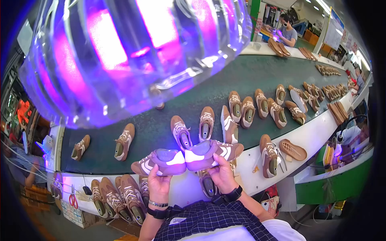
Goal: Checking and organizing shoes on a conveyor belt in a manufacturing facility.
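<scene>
My left hand (pixel 158 181) grips a brown suede shoe (pixel 161 161) with white side stripes, its heel pointing right. My right hand (pixel 222 172) holds a matching brown shoe (pixel 212 153), its heel pointing left. The two heels meet in the middle, held level above the white edge of the bench, and glow violet under the lamp. Both wrists wear dark bands.
A big clear lamp housing (pixel 132 52) with violet light hangs overhead at upper left. A dark green conveyor belt (pixel 249 76) carries several brown shoes and soles. More shoes (pixel 120 199) lie on the white bench (pixel 313 134) at lower left. Another person (pixel 287 30) works at the far end.
</scene>
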The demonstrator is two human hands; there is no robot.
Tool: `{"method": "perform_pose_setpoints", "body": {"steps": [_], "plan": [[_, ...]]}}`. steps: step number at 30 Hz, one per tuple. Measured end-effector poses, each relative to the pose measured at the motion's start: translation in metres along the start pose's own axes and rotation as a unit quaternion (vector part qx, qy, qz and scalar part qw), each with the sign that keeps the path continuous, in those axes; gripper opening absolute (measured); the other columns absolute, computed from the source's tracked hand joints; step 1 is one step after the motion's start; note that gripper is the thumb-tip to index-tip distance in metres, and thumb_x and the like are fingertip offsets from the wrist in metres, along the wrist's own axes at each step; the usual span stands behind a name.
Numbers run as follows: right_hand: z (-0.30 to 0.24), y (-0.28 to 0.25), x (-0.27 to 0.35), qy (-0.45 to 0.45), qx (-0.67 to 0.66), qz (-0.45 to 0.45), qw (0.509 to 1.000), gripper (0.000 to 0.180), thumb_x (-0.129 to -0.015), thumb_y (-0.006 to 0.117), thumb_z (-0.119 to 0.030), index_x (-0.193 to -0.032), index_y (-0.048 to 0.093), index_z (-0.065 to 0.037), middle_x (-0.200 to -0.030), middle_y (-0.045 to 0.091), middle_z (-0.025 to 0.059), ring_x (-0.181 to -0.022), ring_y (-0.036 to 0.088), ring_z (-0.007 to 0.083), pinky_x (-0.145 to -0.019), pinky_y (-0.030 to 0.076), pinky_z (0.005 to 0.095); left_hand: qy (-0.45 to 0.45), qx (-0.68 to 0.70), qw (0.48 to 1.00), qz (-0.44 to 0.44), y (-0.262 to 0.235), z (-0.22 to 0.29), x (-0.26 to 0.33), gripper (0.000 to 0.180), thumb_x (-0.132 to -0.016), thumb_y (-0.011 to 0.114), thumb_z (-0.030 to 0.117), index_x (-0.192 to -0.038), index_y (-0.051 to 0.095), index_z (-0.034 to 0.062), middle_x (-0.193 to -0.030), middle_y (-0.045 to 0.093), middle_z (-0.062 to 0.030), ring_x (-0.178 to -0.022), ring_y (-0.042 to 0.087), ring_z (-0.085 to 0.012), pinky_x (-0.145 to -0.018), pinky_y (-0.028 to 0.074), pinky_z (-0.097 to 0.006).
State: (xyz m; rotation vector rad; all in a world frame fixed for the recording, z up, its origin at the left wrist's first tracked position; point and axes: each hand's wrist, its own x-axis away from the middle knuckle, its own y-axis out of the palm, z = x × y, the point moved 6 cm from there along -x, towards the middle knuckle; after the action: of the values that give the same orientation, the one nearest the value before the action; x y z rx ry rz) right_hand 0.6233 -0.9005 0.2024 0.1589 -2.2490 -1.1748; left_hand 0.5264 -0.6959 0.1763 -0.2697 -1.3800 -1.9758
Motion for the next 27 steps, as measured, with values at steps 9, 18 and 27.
{"method": "perform_pose_setpoints", "body": {"steps": [9,18,27], "plan": [[0.001,-0.005,-0.006,0.004,-0.004,0.012,1.000,0.035,-0.086,0.062,-0.013,-0.120,0.051,-0.008,-0.114,0.060,0.0058,-0.104,0.058,0.0203,-0.093,0.047,0.0400,-0.017,0.026,0.999,-0.010,0.004,-0.003,-0.005,0.044,-0.084,0.062,0.013,-0.126,0.049,0.0065,-0.124,0.056,-0.0109,-0.116,0.053,-0.0279,-0.099,0.044,-0.049],[0.001,-0.007,-0.004,-0.019,0.016,-0.002,1.000,0.036,-0.088,0.058,-0.011,-0.123,0.049,-0.006,-0.116,0.059,0.0064,-0.108,0.056,0.0209,-0.097,0.045,0.0403,0.032,-0.008,0.999,-0.023,0.009,0.004,0.006,0.040,-0.086,0.060,0.010,-0.125,0.050,0.0065,-0.120,0.058,-0.0078,-0.113,0.055,-0.0225,-0.098,0.045,-0.042],[-0.016,0.007,0.002,-0.078,0.096,-0.054,0.991,0.044,-0.085,0.060,-0.008,-0.127,0.046,-0.003,-0.118,0.058,0.0066,-0.109,0.056,0.0195,-0.099,0.042,0.0387,0.116,-0.094,0.986,-0.075,0.027,0.021,0.019,0.046,-0.084,0.060,0.009,-0.128,0.047,0.0054,-0.123,0.057,-0.0061,-0.113,0.055,-0.0217,-0.099,0.044,-0.040]]}}
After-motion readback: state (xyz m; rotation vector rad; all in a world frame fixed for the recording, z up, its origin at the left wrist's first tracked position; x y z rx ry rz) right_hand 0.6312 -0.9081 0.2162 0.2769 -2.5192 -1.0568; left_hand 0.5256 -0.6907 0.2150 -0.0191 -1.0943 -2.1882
